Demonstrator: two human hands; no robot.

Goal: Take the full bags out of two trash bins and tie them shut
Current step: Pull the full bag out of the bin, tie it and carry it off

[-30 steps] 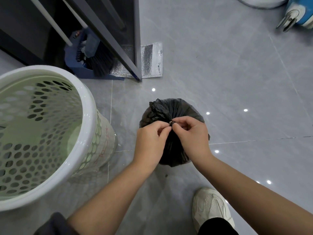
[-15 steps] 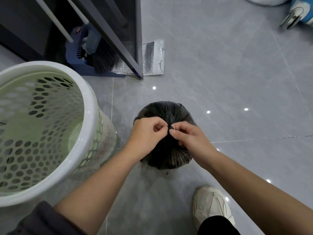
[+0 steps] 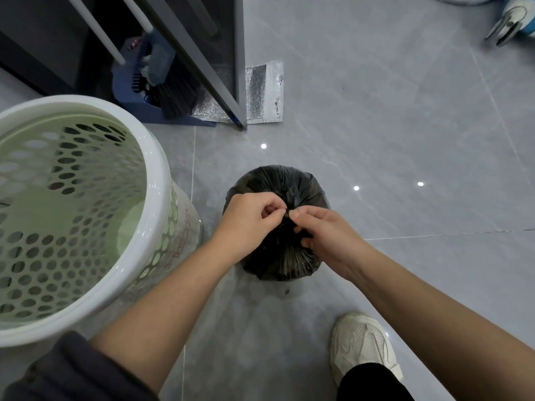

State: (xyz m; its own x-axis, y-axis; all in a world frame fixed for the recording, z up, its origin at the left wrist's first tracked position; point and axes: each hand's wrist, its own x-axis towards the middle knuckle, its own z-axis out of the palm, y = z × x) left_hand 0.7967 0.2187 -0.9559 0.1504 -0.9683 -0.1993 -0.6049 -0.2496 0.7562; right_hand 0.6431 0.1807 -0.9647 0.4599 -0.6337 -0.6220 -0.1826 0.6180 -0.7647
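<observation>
Dark pushed-up sleeve, white mesh sneaker, black trouser leg

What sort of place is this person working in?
Probably an indoor utility or cleaning corner, home or office, I can't tell which: a dark-bristled broom standing in a blue dustpan, a white perforated plastic bin, and a glossy grey tiled floor.

Grey tiled floor gleaming with light spots, dark frame standing top left, foil sheet lying at its foot.
</observation>
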